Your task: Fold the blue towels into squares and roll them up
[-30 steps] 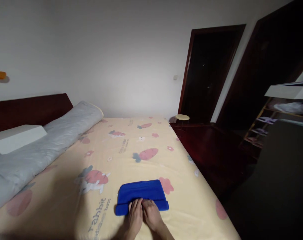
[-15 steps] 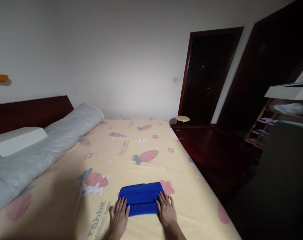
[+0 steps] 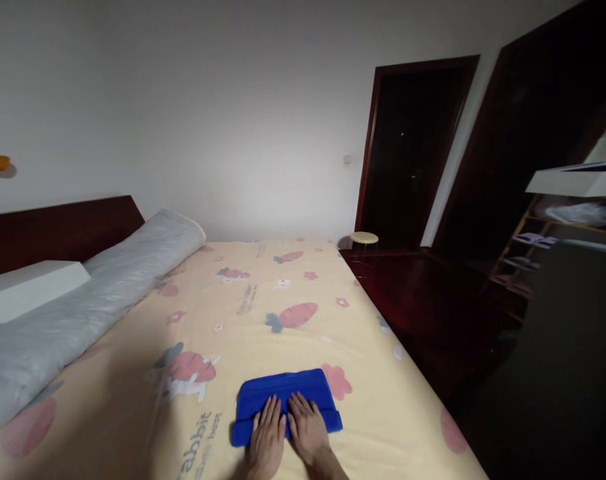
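Observation:
A folded blue cloth lies flat on the patterned bed sheet close to me, with a folded strip along its near edge. My left hand rests on the middle of that near strip, fingers stretched forward and flat. Right beside it, my right hand lies palm down on the cloth, its fingers also extended. Both hands press on the fabric without gripping it. The strip's two ends stick out a little beyond the cloth's sides.
A rolled grey quilt and a white box lie along the headboard on the left. Beyond the bed's right edge stand a round stool, a dark door and a shoe rack.
Both hands have moved inward from the cloth's two sides to its middle, now side by side. The near strip's ends now spread wider.

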A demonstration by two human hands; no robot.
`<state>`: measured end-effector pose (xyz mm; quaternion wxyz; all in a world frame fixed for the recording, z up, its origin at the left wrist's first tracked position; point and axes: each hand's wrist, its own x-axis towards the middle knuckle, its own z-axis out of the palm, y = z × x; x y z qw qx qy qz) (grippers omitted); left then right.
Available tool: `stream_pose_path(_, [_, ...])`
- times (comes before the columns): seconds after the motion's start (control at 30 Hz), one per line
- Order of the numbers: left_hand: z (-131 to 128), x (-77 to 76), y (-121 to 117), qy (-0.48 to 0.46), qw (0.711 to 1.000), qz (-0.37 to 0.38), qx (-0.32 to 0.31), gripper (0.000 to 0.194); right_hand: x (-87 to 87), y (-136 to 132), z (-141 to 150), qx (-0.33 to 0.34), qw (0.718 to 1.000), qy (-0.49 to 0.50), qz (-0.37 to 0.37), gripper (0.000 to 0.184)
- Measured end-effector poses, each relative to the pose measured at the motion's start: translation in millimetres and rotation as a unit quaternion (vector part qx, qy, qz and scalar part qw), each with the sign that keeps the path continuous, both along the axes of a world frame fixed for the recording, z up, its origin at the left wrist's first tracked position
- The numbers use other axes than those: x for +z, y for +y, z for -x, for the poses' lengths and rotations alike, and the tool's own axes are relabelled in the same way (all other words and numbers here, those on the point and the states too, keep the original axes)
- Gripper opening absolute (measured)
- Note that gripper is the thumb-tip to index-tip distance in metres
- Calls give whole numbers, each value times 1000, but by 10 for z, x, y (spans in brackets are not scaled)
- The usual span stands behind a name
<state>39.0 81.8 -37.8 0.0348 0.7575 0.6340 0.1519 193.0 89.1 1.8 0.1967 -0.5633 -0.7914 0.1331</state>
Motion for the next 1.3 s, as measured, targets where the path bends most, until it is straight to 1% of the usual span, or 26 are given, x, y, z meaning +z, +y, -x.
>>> stream_pose_path(0.13, [142,167,81,25,999,27,40,50,27,162,-228,-37,999,-17,-6,45])
stream_pose_path(0.23, [263,251,118,43,996,36,73,52,-11,255,-398,-69,997,-27,0,51])
stream_pose_path(0.33, [310,270,136,61,991,35,117,54,-73,298,-498,-100,994,-31,10,53])
stream_pose_path(0.43, [266,258,159,86,980,35,176,57,-120,302,-520,-106,994,-36,16,52])
stream_pose_path(0.5, [224,254,181,98,972,42,209,59,-128,298,-511,-106,993,-42,22,53])
stream_pose_path(0.57, [200,266,206,105,967,62,224,62,-107,299,-498,-109,992,-52,36,55])
stream_pose_path(0.73, [208,353,235,121,961,110,224,60,64,317,-457,-120,985,-86,85,59])
stream_pose_path(0.8, [186,365,227,125,960,104,226,57,124,310,-400,-117,985,-92,84,57])
stream_pose_path(0.83, [161,356,222,126,963,93,220,56,138,300,-352,-103,988,-86,78,55])
stream_pose_path(0.87, [128,335,218,122,969,79,201,55,139,287,-290,-79,992,-71,68,53])
stream_pose_path(0.9, [89,303,218,113,977,68,166,54,129,273,-216,-45,996,-50,56,53])
stream_pose_path(0.97, [7,226,231,85,992,64,68,53,85,254,-53,25,999,-5,46,53])
stream_pose_path(1.0, [-27,191,246,71,994,73,27,54,59,254,22,48,998,11,50,54])
stream_pose_path(1.03, [-52,167,267,59,994,87,0,55,36,262,80,61,996,20,59,56])
stream_pose_path(1.07, [-63,158,293,52,994,100,-10,55,18,281,115,65,995,21,69,57])
stream_pose_path(1.1, [-58,165,322,50,993,111,-5,56,5,309,120,61,995,17,76,57])
stream_pose_path(1.17, [1,218,378,54,991,122,29,56,-12,388,43,31,997,3,77,55])
stream_pose_path(1.23, [113,286,419,63,988,119,74,56,-32,477,-122,-27,997,-12,71,54])
stream_pose_path(1.3, [241,322,434,77,985,98,121,56,-71,552,-307,-85,994,-21,68,56])
